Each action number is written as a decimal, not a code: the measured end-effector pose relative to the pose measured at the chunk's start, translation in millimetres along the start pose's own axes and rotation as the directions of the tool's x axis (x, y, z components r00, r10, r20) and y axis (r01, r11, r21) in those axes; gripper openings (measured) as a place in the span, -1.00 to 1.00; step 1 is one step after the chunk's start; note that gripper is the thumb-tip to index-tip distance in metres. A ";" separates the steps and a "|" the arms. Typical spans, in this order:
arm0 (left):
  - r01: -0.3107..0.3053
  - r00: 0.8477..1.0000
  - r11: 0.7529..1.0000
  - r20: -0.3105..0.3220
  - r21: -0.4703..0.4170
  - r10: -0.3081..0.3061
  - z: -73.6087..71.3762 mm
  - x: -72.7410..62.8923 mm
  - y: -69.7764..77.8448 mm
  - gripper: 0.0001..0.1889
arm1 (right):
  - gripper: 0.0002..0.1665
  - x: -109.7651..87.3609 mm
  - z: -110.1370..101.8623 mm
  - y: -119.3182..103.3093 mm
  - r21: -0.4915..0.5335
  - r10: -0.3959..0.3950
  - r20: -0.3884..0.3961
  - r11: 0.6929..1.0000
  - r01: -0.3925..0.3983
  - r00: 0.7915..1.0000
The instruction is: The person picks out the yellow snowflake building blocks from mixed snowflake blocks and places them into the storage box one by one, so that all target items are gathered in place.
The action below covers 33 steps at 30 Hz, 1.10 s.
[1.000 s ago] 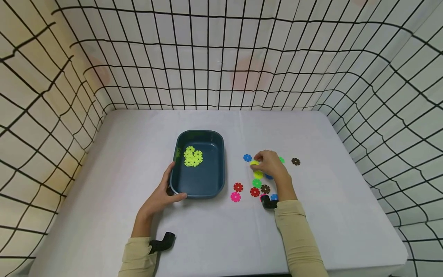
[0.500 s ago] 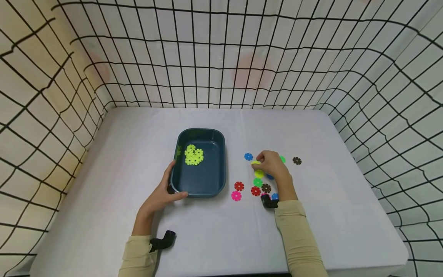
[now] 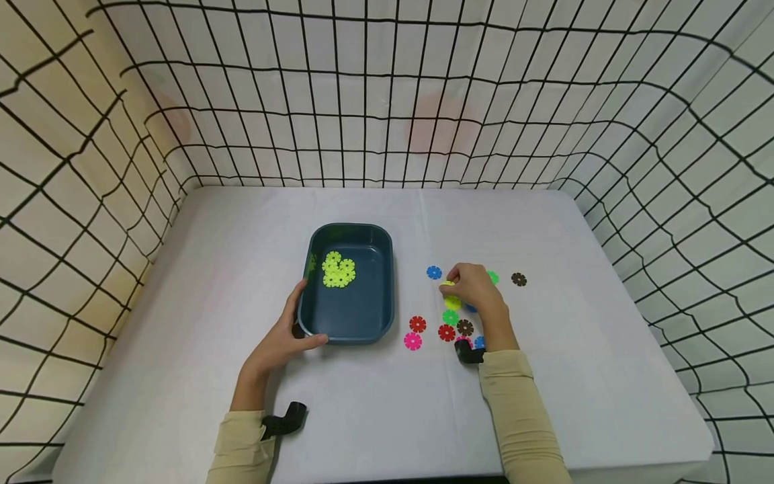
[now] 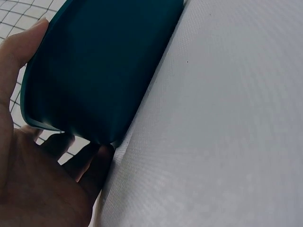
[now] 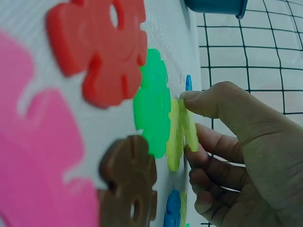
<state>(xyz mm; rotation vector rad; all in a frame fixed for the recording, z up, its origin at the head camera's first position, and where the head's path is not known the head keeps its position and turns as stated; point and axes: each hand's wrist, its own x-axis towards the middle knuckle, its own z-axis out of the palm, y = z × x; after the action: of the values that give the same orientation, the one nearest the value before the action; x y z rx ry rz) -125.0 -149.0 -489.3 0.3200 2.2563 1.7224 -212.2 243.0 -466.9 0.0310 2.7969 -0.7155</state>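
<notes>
My left hand [image 3: 279, 344] holds the near left corner of a dark teal plastic basin [image 3: 353, 316], thumb on the front rim and fingers along the left wall. Several yellow-green snowflake discs [image 3: 338, 273] lie inside the basin. Right of it, my right hand [image 3: 474, 288] pinches a yellow snowflake disc [image 5: 190, 130] between thumb and fingers. Against that disc, or just beside it, is another yellow disc [image 5: 173, 144]; the exact gap cannot be told. A green disc [image 5: 152, 104] is nearby. My right hand partly hides a darker blue disc [image 3: 471, 308].
Around the right hand lie a blue disc [image 3: 434, 272], red discs [image 3: 417, 324], a pink disc [image 3: 413, 341] and brown discs [image 3: 519, 279]. Black wire mesh [image 3: 387, 121] rises behind and beside the white-covered table [image 3: 351, 410].
Both hands keep nearly the same places and the right hand stays on the yellow disc. The whole head view has shifted slightly.
</notes>
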 end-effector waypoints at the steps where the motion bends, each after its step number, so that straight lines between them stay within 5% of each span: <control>1: 0.002 1.000 1.000 -0.001 0.005 -0.002 0.1 -0.3 0.3 0.18 | -0.60 -0.7 -0.1 -0.1 -0.006 0.005 -0.003 1.000 -0.005 1.000; 21: 0.038 0.999 0.999 -0.001 0.019 -0.038 0.7 -2.2 2.4 0.16 | -0.65 -3.5 -1.7 -12.0 -0.064 0.076 0.008 0.995 -0.076 0.997; 33: 0.042 0.999 0.999 -0.003 0.017 -0.042 0.8 -2.7 2.8 0.16 | -0.63 -3.2 0.3 -4.2 -0.019 0.020 -0.023 1.000 -0.020 1.000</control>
<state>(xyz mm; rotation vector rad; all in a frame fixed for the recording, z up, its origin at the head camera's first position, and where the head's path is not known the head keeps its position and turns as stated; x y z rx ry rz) -122.2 -148.4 -486.5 0.2723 2.2644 1.6842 -209.4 239.2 -464.4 0.0638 2.8209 -0.6883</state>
